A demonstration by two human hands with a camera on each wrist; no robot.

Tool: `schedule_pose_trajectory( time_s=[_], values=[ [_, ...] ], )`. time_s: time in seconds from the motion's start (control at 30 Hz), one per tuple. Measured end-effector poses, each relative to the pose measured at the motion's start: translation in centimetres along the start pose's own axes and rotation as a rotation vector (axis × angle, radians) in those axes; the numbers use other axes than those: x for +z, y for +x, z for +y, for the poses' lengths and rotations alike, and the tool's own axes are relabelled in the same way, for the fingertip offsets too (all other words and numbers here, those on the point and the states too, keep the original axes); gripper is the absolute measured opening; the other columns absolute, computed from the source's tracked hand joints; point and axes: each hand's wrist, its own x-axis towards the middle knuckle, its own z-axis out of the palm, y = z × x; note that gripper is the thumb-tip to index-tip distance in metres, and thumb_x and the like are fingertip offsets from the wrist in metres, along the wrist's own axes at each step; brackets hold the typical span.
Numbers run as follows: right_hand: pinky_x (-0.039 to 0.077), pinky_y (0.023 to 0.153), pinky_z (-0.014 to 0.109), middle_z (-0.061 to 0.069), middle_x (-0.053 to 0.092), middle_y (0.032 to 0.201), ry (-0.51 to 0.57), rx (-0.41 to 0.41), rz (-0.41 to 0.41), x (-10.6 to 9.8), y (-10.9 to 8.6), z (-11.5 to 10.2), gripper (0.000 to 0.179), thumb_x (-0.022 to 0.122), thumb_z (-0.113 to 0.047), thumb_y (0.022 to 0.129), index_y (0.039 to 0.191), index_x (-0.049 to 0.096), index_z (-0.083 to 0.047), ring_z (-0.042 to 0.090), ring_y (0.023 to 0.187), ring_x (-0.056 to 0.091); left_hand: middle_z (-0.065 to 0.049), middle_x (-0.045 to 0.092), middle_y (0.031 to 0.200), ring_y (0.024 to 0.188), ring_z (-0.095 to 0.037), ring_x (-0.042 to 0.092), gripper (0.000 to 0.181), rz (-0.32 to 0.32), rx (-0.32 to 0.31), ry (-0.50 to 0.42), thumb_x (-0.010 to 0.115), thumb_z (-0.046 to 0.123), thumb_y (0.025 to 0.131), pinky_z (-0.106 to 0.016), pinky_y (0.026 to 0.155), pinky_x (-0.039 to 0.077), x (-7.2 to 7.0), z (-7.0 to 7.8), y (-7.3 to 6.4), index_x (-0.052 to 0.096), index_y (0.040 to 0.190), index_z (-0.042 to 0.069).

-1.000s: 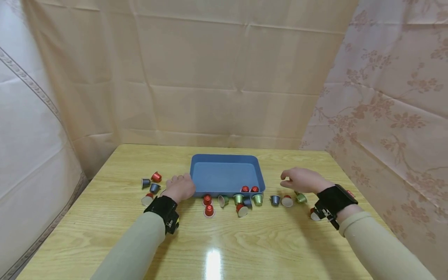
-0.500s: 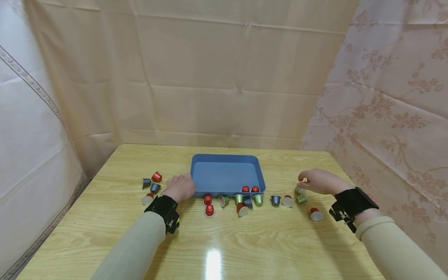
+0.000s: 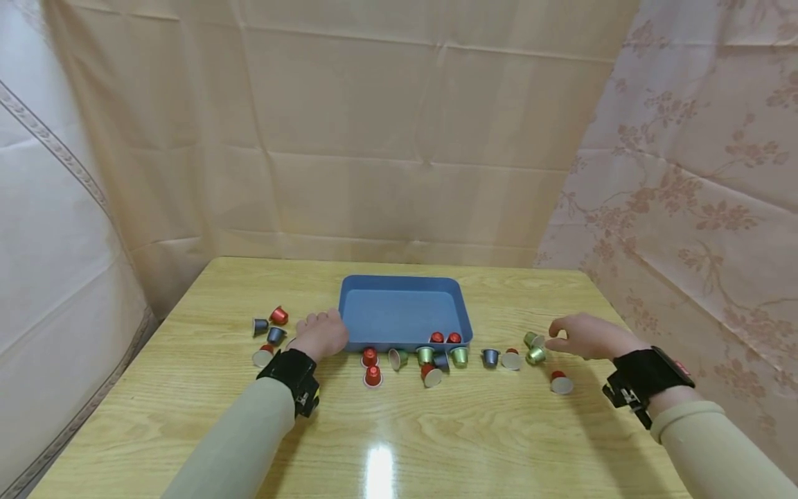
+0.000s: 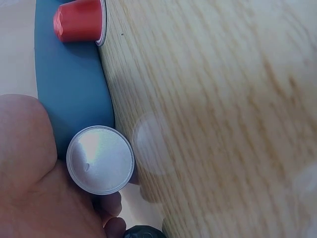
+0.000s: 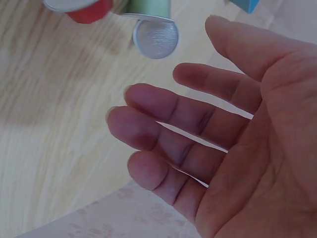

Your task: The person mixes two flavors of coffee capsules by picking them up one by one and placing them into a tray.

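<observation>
Two green metallic cup-shaped capsules [image 3: 535, 355] could totally roll away if my right hand [image 3: 592, 336], fingers apart, clips them, left hand [image 3: 321, 335] gripping a silver-lidded round capsule [image 4: 100, 159].

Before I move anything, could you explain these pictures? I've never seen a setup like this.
No machine here: these are a person's bare hands, left hand and right hand, each with a black band at the wrist. The wide picture comes from a camera on the head, looking forward and down; the two close-ups come from one on each wrist. On the wood-grain table sits a blue tray with two red capsules inside, at its front right corner. More capsules, red, green and dark blue, lie in front of it and off to both sides. The left hand, by the tray's front left corner, holds a silver-lidded capsule, as its wrist picture shows. The right hand is empty, beside two green capsules.
</observation>
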Motion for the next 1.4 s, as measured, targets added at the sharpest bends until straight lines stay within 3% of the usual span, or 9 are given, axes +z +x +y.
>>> schedule_pose_trajectory(
  time_s=[0.1,0.23,0.43,0.53,0.67,0.77,1.4],
  values=[
    [0.043,0.055,0.033,0.005,0.059,0.08,0.079,0.063,-0.047,0.4,-0.3,-0.1,0.043,0.059,-0.036,0.09,0.113,0.056,-0.001,0.018,0.06,0.055,-0.015,0.046,0.092,0.089,-0.034,0.039,0.02,-0.002,-0.004,0.001,0.032,0.018,0.096,-0.048,0.08,0.028,0.1,-0.1,0.1,0.044,0.096,0.003],
    [0.04,0.05,0.031,0.006,0.057,0.071,0.109,0.126,-0.066,1.0,-0.4,-0.2,0.042,0.06,-0.039,0.088,0.11,0.056,-0.004,0.018,0.055,0.051,-0.015,0.047,0.093,0.089,-0.034,0.04,0.02,-0.002,-0.004,0.007,0.033,0.019,0.096,-0.048,0.08,0.028,0.2,-0.1,0.2,0.045,0.096,0.003],
    [0.028,0.041,0.026,0.004,0.047,0.059,0.215,0.244,-0.116,1.7,-0.4,-0.2,0.038,0.062,-0.042,0.086,0.105,0.051,-0.011,0.015,0.045,0.04,-0.015,0.047,0.093,0.089,-0.034,0.04,0.02,0.001,-0.004,0.007,0.032,0.019,0.096,-0.048,0.08,0.028,0.3,-0.1,0.3,0.045,0.097,0.003],
    [0.031,0.039,0.026,0.007,0.048,0.061,0.248,0.276,-0.136,2.1,-0.6,-0.1,0.039,0.063,-0.044,0.085,0.102,0.048,-0.012,0.017,0.044,0.042,-0.015,0.047,0.094,0.09,-0.034,0.039,0.02,-0.001,-0.009,0.002,0.033,0.019,0.096,-0.048,0.08,0.028,0.4,-0.2,0.3,0.045,0.098,0.003],
    [0.045,0.042,0.034,0.012,0.053,0.068,0.231,0.288,-0.15,2.6,-0.7,-0.1,0.044,0.063,-0.048,0.083,0.101,0.047,-0.012,0.023,0.047,0.054,-0.015,0.047,0.094,0.09,-0.034,0.039,0.02,-0.002,-0.013,-0.001,0.032,0.019,0.096,-0.048,0.08,0.028,0.4,-0.1,0.3,0.045,0.098,0.003],
    [0.049,0.045,0.039,0.015,0.055,0.068,0.244,0.304,-0.162,2.9,-0.7,-0.2,0.046,0.064,-0.048,0.082,0.1,0.046,-0.01,0.027,0.048,0.058,-0.015,0.047,0.095,0.091,-0.034,0.039,0.021,-0.004,-0.015,-0.003,0.032,0.018,0.096,-0.048,0.081,0.027,0.4,0.0,0.3,0.045,0.098,0.003],
    [0.047,0.041,0.037,0.017,0.053,0.073,0.383,0.349,-0.186,4.7,-0.4,-0.9,0.05,0.075,-0.034,0.076,0.102,0.041,-0.008,0.025,0.043,0.053,-0.014,0.047,0.094,0.09,-0.034,0.039,0.019,-0.014,-0.019,-0.02,0.033,0.018,0.096,-0.047,0.08,0.027,0.1,0.1,0.1,0.045,0.098,0.003]
  ],
)
